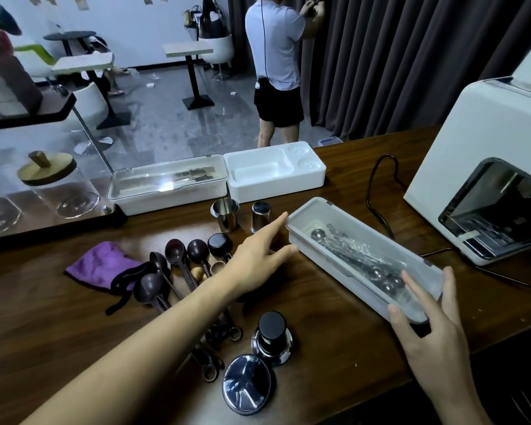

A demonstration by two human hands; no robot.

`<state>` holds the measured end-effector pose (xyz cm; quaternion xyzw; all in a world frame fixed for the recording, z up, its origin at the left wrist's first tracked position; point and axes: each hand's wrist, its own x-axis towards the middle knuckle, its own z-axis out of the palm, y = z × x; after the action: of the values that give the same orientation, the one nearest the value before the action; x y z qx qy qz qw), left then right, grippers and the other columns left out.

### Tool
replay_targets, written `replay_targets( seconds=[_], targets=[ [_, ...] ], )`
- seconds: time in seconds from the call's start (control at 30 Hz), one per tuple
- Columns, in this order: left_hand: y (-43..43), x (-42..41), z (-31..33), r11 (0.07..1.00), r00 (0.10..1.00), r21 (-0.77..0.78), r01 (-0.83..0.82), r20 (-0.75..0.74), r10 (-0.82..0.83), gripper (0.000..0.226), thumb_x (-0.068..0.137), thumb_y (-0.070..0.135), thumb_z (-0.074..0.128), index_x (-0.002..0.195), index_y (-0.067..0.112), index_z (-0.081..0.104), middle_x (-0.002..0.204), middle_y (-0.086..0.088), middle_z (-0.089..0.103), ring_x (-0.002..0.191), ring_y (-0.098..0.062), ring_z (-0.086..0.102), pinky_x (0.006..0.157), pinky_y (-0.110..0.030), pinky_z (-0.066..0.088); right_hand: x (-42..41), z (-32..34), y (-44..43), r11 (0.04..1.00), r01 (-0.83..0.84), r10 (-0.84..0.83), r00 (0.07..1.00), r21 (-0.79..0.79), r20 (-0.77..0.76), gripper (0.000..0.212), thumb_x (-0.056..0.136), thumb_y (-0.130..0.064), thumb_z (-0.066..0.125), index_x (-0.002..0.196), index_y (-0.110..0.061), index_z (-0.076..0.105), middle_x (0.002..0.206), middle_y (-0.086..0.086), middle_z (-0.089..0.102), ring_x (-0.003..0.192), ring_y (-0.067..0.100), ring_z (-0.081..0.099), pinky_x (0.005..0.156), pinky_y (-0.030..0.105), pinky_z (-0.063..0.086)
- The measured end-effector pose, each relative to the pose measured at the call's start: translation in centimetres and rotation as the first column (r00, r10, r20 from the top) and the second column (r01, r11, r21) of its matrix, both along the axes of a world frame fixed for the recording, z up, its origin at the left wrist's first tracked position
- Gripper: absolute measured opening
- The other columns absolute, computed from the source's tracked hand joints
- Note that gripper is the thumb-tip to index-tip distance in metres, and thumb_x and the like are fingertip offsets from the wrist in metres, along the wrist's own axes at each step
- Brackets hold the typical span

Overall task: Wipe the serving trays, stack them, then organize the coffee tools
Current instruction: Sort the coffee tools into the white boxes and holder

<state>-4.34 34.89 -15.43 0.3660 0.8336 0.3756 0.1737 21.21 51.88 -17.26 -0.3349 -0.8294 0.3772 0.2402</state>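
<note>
Right hand (pixel 435 328) grips, left hand (pixel 257 256) touches box (pixel 316 216) of spoons (pixel 377 273).

A café — small pedestal tables (pixel 187 50) on a tiled floor, coffee scoops (pixel 175 250) along a wooden counter (pixel 334 357).

Dark wood surface (pixel 43 317). Left: purple cloth (pixel 95 265), dark scoops (pixel 175 256) clustered beside it. Back: two steel cups (pixel 225 214), clear-lidded box (pixel 169 182), white moulded tray (pixel 273 170). Near edge: tamper (pixel 272 335), shiny disc (pixel 246 384). Right: long grey box (pixel 307 243) (resting or lifted unclear), white machine (pixel 488 148), black cable (pixel 371 185).
</note>
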Motion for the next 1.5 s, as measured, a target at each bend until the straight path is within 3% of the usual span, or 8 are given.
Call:
replay_targets(
  seconds=[0.13,0.27,0.53,0.77,0.9,1.13,1.3,1.5],
  targets=[
    [0.0,-0.3,-0.4,0.998,0.998,0.055,0.015,0.055,-0.018,0.065,0.094,0.060,0.060,0.152,0.055,0.032,0.109,-0.001,0.071,0.084,-0.016,0.068,0.082,-0.035,0.056,0.7,0.3,0.4,0.993,-0.088,0.085,0.996,-0.074,-0.039,0.054,0.088,-0.035,0.067,0.135,-0.055,0.051,0.160,-0.037,-0.004,0.142,-0.020,0.001,0.113,0.034,0.021],
    [-0.8,-0.3,-0.9,0.999,1.000,0.050,-0.008,0.015,0.007,0.053,0.095,0.058,0.061,0.145,0.054,0.046,0.076,0.010,0.067,0.075,-0.007,0.063,0.078,-0.037,0.054,0.5,0.4,0.3,0.985,-0.053,0.038,0.995,-0.162,-0.093,0.053,0.085,-0.044,0.062,0.135,-0.056,0.051,0.161,-0.035,0.002,0.147,-0.006,0.013,0.114,0.035,0.027],
    [-2.7,0.6,-0.9,0.995,0.998,0.076,-0.061,0.012,0.061,0.053,0.091,0.056,0.068,0.141,0.054,0.052,0.113,0.016,0.074,0.107,0.006,0.065,0.098,-0.032,0.053,0.1,0.7,-2.3,0.936,0.127,-0.212,0.947,-0.329,-0.239,0.046,0.095,-0.021,0.065,0.137,-0.040,0.058,0.129,-0.009,0.062,0.114,0.013,0.060,0.106,0.042,0.047],
    [-3.7,2.0,0.8,0.971,0.988,0.191,-0.141,-0.029,0.150,0.054,0.089,0.047,0.073,0.140,0.049,0.055,0.112,0.015,0.076,0.110,0.010,0.063,0.098,-0.022,0.050,-0.9,3.1,-2.9,0.924,0.188,-0.303,0.891,-0.334,-0.337,0.047,0.095,-0.010,0.065,0.136,-0.032,0.059,0.117,-0.007,0.064,0.104,-0.001,0.062,0.079,0.001,0.048],
    [-5.2,1.0,3.7,0.922,0.972,0.320,-0.220,-0.003,0.233,0.052,0.088,0.044,0.076,0.136,0.050,0.058,0.119,0.011,0.074,0.109,0.006,0.066,0.094,-0.034,0.057,-4.0,5.8,-2.1,0.956,0.056,-0.182,0.883,-0.287,-0.433,0.058,0.097,-0.014,0.063,0.149,-0.034,0.044,0.139,-0.011,0.056,0.110,-0.019,0.055,0.097,0.010,0.044],
    [-11.7,-5.4,7.7,0.787,0.879,0.446,-0.425,-0.003,0.477,0.058,0.088,0.037,0.077,0.142,0.030,0.058,0.113,0.006,0.072,0.096,0.015,0.065,0.087,-0.010,0.048,-16.6,10.2,-3.5,0.936,-0.307,0.195,0.861,-0.174,-0.471,0.060,0.099,-0.017,0.062,0.151,-0.029,0.036,0.130,-0.028,0.052,0.110,-0.025,0.051,0.088,-0.001,0.041],
    [-16.8,-11.2,7.3,0.709,0.768,0.386,-0.590,-0.004,0.641,0.088,0.079,0.062,0.073,0.153,0.021,0.045,0.105,0.001,0.078,0.102,-0.016,0.072,0.098,-0.046,0.055,-26.2,11.3,-5.7,0.869,-0.473,0.384,0.830,-0.145,-0.405,0.055,0.098,-0.015,0.063,0.149,-0.020,0.042,0.119,-0.031,0.053,0.100,-0.026,0.053,0.085,-0.002,0.039],
    [-19.1,-15.5,6.3,0.620,0.693,0.387,-0.682,0.071,0.718,0.082,0.072,0.068,0.070,0.142,0.026,0.059,0.083,-0.010,0.065,0.104,-0.041,0.065,0.084,-0.056,0.055,-33.8,11.5,-6.9,0.798,-0.571,0.495,0.803,-0.193,-0.332,0.049,0.096,-0.010,0.064,0.142,-0.020,0.050,0.125,-0.011,0.064,0.110,-0.007,0.061,0.091,0.010,0.047]
  ],
)
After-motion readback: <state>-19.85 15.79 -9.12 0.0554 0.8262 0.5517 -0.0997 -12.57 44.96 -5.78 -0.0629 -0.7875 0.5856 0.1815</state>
